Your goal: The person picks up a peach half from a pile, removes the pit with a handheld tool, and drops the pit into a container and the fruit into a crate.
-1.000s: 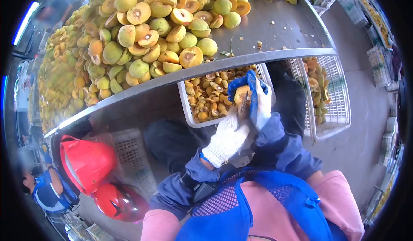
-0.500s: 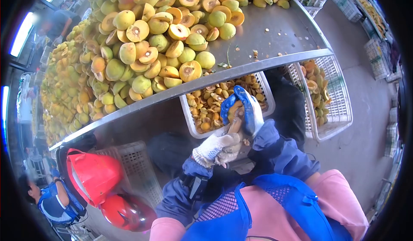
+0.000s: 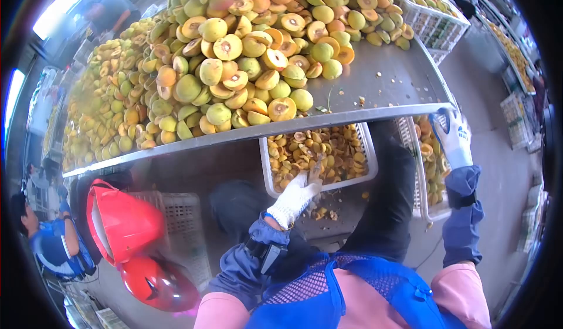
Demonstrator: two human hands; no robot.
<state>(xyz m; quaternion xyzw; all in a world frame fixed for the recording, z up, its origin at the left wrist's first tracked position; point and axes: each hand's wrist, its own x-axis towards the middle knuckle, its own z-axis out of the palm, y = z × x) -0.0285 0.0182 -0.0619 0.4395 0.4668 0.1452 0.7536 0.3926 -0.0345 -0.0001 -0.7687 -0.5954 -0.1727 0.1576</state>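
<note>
My left hand (image 3: 296, 197), in a white knit glove, is closed round a short, narrow brownish tool (image 3: 316, 167), its end pointing up over a white crate (image 3: 268, 173) of small brown-yellow fruit pieces and pits. My right hand (image 3: 454, 138), in a white glove with a blue palm, is at the table's right front corner, above another white crate (image 3: 421, 191) of halved fruit. Its fingers look apart, with nothing visible in them. On the metal table (image 3: 381, 79) lies a big heap of yellow-green halved peaches (image 3: 234, 76), some showing pits.
The table's raised metal rim (image 3: 234, 134) runs across in front of me. A red bag (image 3: 126, 220) and a shiny red round object (image 3: 158, 285) are at my left, beside a crate (image 3: 182, 217). Scraps lie on the floor. A person in blue (image 3: 50, 241) is at far left.
My hands have parted. The right hand went from beside the left, where it held a piece of fruit, out to the table's right corner. The left stays low with the tool; the view has shifted.
</note>
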